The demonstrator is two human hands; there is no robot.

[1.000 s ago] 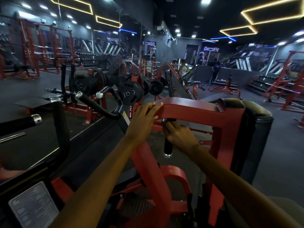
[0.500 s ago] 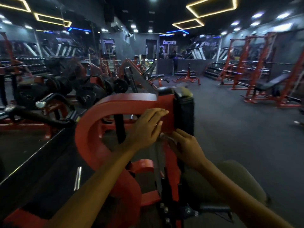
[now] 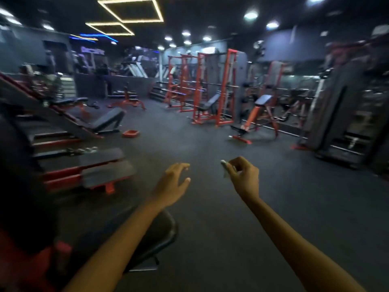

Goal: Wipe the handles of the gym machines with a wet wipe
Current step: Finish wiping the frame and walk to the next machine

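Fingers of the right hand (image 3: pixel 244 175) pinch a small pale crumpled wet wipe (image 3: pixel 224 167) (blurred, so its shape is uncertain) in the air above the dark rubber gym floor (image 3: pixel 221 140). Beside it, apart, the left hand (image 3: pixel 173 183) hangs loosely spread, holding nothing.

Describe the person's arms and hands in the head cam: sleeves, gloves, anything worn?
Both forearms are bare to the bottom edge of the frame; no sleeves show. The left hand and right hand are bare too: no gloves, and no watch, band or ring can be made out. The frame is motion-blurred, so small details could be missed.
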